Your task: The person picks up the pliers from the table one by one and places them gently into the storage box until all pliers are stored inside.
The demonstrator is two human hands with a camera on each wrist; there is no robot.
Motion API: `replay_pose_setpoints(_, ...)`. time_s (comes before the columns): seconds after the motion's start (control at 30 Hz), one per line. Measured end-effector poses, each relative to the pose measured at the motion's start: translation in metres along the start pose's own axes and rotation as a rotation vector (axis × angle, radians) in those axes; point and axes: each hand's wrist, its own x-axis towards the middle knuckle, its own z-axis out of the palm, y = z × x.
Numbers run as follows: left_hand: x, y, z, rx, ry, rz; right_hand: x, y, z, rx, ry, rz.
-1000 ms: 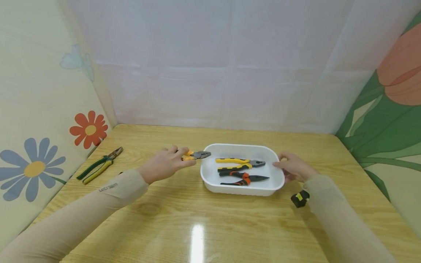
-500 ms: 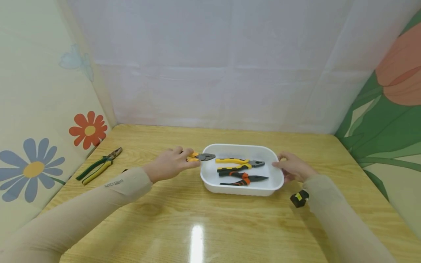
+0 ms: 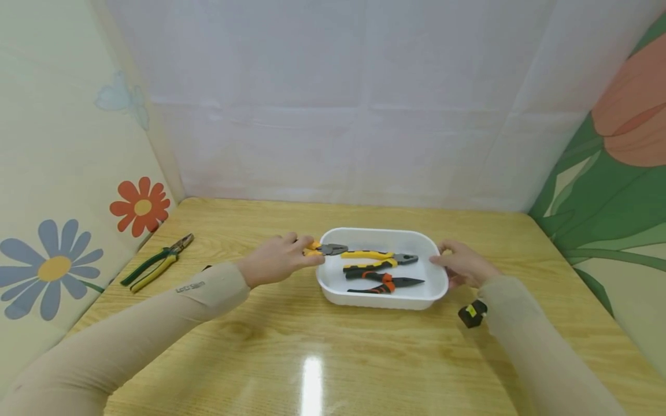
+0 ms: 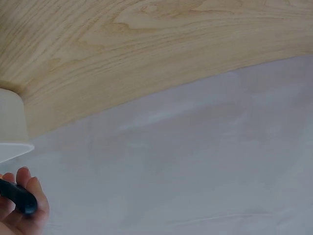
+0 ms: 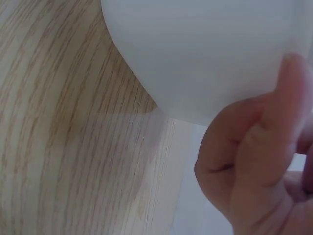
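My left hand [image 3: 278, 259] holds combination pliers [image 3: 334, 249] by their orange-yellow handles, with the grey head pointing right over the left rim of a white plastic basin [image 3: 382, 300]. In the left wrist view, a dark handle end [image 4: 22, 198] sticks out between the fingers. My right hand [image 3: 465, 264] grips the basin's right rim, thumb on top; the right wrist view shows its fingers [image 5: 220, 152] against the white wall. Inside the basin lie yellow-and-black combination pliers [image 3: 366, 254] and, nearer me, black-and-orange long-nose pliers [image 3: 387, 282].
Green-and-yellow pliers [image 3: 156, 263] lie at the table's left side. A small black tape measure with a yellow label [image 3: 472, 314] sits beside the right sleeve. Part of a small dark thing [image 3: 206, 267] shows behind the left sleeve. Cloth walls stand behind and at both sides.
My left hand has moved right with the orange-handled pliers, from beside the basin to over its left rim. The right hand and the basin have stayed in place.
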Motion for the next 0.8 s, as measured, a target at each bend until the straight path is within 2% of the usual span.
replay_pose_setpoints(0.2,0.007,0.001,-0.003,0.003,0.005,0.001,0.001,0.001,0.001,0.002,-0.002,-0.003)
replay_pose_setpoints(0.47,0.017,0.006,-0.002,0.043,-0.092,0.024,0.002,0.002,-0.001,0.012,-0.007,-0.004)
replay_pose_setpoints(0.67,0.026,0.011,0.000,0.078,-0.103,0.050,0.002,0.003,-0.001,0.023,-0.013,-0.013)
replay_pose_setpoints(0.8,0.033,0.015,0.002,0.064,-0.116,0.073,0.002,0.003,-0.001,0.028,-0.013,-0.016)
